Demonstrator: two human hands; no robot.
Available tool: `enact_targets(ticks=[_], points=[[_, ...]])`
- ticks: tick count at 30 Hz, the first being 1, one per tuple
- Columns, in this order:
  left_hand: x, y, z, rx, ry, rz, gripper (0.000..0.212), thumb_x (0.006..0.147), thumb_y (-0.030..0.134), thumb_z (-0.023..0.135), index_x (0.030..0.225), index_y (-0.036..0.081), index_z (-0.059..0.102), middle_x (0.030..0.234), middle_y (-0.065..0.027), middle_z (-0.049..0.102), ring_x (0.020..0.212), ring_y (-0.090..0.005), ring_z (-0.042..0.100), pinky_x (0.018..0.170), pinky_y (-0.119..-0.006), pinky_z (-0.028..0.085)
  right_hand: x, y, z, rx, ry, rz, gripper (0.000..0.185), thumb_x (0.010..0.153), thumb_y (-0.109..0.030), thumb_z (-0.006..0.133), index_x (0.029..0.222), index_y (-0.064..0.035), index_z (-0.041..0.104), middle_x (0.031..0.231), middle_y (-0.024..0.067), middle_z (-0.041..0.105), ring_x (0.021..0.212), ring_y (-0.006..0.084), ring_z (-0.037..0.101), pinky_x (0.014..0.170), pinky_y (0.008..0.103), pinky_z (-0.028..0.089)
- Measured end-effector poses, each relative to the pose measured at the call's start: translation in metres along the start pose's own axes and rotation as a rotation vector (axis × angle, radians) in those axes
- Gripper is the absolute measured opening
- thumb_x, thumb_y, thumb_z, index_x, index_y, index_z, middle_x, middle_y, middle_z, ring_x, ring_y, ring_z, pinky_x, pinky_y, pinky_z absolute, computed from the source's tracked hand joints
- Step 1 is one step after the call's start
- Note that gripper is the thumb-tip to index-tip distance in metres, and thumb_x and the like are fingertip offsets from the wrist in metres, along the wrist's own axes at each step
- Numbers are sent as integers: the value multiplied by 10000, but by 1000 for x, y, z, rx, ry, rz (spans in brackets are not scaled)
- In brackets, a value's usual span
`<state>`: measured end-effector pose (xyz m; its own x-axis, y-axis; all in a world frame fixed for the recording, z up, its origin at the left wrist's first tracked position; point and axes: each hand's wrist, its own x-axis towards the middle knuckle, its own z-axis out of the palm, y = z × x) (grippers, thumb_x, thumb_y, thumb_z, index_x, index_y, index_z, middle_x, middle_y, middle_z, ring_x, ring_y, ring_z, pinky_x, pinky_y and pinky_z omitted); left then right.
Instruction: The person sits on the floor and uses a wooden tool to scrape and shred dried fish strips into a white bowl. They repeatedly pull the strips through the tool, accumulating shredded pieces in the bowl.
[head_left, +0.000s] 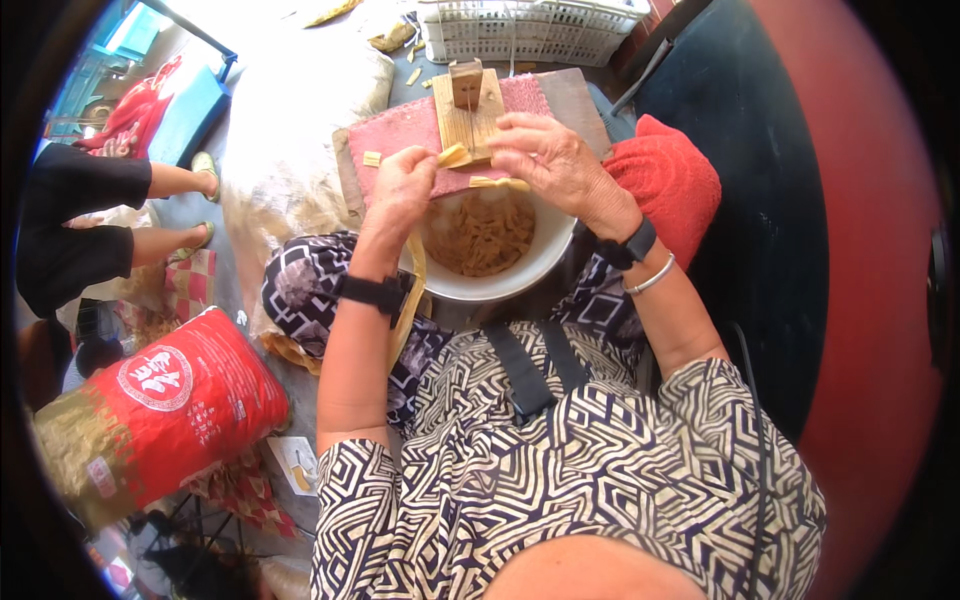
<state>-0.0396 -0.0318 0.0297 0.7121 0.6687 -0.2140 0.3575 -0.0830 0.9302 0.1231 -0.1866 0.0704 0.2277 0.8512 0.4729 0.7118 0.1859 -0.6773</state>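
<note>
My left hand (406, 180) is closed on a pale yellow dried strip, whose folded end (453, 156) sticks out to the right over a small wooden block (450, 112). A long strip (409, 300) hangs below that hand along my forearm. My right hand (544, 154) is raised at the block's right edge, fingers bent; whether it holds anything is unclear. An upright wooden piece (466, 84) stands on the block, which rests on a pink cloth (397, 139) over a board. A short knotted strip (498, 182) lies at the cloth's front edge. Below, a metal basin (480, 289) holds many brownish-yellow pieces (480, 232).
A white plastic basket (532, 34) stands beyond the board. Red cloth (664, 180) lies at the right by a dark round surface (757, 247). At the left are a large pale sack (292, 150), a red printed bag (180, 397) and another person's legs (112, 202).
</note>
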Motion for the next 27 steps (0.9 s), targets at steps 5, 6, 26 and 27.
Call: enact_targets(ticks=[5,6,26,27], points=[[-34,57,30,-375,-288,-64,246,897,74,592,1121,-21,626,770,-35,623,575,-75,536,494,-222,441,-2,-4,14,-147,-80,319,224,932,-259,557,890,-72,674,792,155,657,778,337,663,670,433,523],[-32,57,23,-326,-337,-72,316,899,69,609,1201,-18,579,794,-45,626,538,-71,531,457,-208,434,-2,2,12,-189,-72,279,228,938,-255,549,879,-71,671,773,163,653,757,342,663,651,440,522],[-54,30,38,-826,-507,-139,116,969,169,577,1018,65,591,711,40,532,537,-21,450,462,-157,367,-18,-38,12,-229,193,240,142,893,-227,621,951,-135,712,765,109,671,706,274,673,569,345,516],[-54,25,37,-734,-477,-112,123,971,179,579,983,58,601,716,45,537,550,-21,462,471,-167,375,-23,-30,15,-183,213,225,156,886,-263,615,874,-145,717,736,102,659,715,289,669,570,373,519]])
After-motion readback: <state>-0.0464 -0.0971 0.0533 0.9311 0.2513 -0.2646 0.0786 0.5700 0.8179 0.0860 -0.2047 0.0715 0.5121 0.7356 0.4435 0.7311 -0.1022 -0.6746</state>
